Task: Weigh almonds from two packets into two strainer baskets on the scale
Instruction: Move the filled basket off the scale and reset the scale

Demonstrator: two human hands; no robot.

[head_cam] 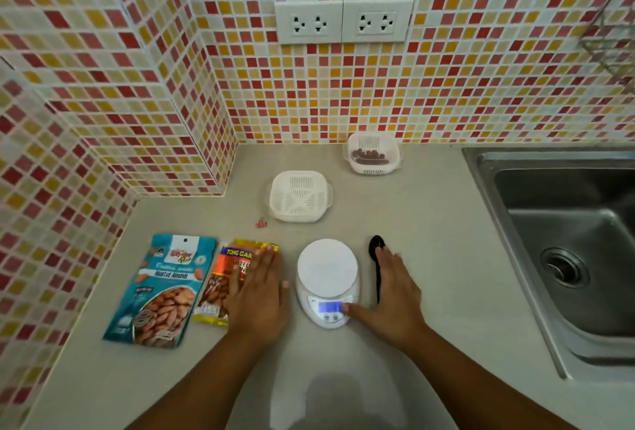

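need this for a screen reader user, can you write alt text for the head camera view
A person's right hand presses a thumb on a lit white kitchen scale while the left hand lies flat on an orange almond packet beside a teal one. Behind stand an empty white strainer basket and one holding almonds.

- Red, orange and cream mosaic wall [446,96] is rising behind the beige countertop [429,209].
- Twin white sockets [343,21] are sitting on that wall, above the countertop.
- Steel sink [563,244] is sitting in the countertop's right side.
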